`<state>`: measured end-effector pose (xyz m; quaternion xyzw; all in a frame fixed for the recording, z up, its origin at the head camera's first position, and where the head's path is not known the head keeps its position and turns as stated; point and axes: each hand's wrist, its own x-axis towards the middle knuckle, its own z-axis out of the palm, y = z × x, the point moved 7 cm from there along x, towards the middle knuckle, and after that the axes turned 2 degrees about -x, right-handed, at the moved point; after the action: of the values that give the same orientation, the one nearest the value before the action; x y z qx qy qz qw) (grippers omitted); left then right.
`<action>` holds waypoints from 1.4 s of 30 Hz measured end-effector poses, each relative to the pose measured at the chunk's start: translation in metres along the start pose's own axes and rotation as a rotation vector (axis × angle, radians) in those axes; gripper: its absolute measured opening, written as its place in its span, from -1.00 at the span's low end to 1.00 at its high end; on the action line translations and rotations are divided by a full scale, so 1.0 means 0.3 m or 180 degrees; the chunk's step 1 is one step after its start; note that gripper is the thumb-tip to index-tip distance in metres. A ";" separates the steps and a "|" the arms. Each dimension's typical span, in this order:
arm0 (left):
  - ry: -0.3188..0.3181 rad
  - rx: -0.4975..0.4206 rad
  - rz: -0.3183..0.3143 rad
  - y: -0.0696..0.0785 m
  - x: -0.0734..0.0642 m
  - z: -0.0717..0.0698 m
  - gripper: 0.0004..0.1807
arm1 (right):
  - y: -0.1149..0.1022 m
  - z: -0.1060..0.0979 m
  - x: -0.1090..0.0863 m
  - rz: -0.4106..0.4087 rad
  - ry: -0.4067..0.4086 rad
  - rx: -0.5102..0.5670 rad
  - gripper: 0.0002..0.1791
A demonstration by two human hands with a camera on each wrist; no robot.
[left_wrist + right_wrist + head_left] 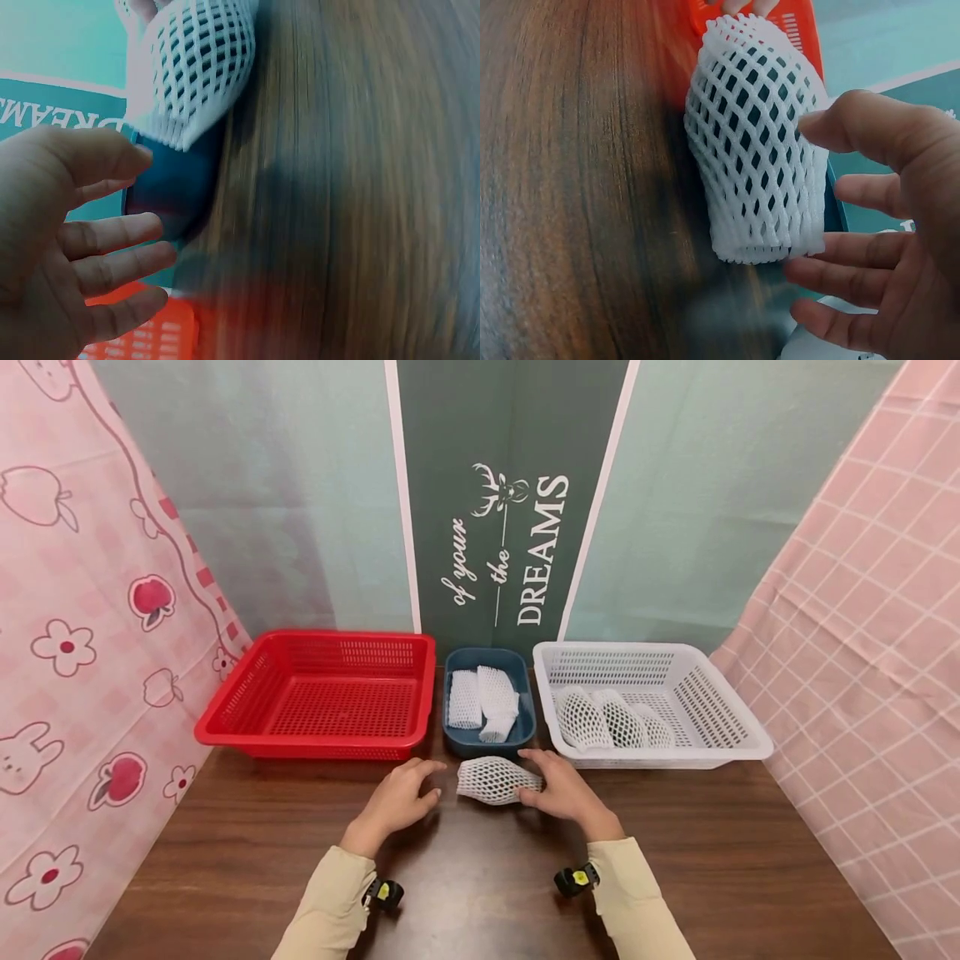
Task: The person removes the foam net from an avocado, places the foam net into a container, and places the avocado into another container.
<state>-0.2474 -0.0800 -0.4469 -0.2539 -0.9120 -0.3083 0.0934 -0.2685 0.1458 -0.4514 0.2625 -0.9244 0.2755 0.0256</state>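
A white foam net sleeve (495, 780), bulging in the middle, is in front of the blue bin. Dark patches show through its mesh, and I cannot tell what is inside. My right hand (562, 787) pinches its right end, with the thumb on the near side and fingers behind; the right wrist view shows the thumb against the mesh (757, 142). My left hand (401, 795) is just left of the sleeve, apart from it, fingers spread and holding nothing. In the left wrist view, its fingers (120, 236) extend below the sleeve (199, 64).
Behind the sleeve, the blue bin (487, 748) contains several flatter white foam nets (465, 700). On the left stands a red basket (315, 750). At the right, a white basket (720, 752) holds net-wrapped items (583, 720). Curtains border the brown table (480, 893).
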 end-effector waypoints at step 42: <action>0.0125 -0.0949 -0.0318 0.027 0.092 0.110 -0.82 | 0.038 0.021 0.000 0.0166 0.0047 0.0326 -0.62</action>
<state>-0.2671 -0.0433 -0.4599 -0.2132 -0.8656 -0.4494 0.0569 -0.2737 0.1506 -0.4625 0.2373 -0.9154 0.3249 0.0117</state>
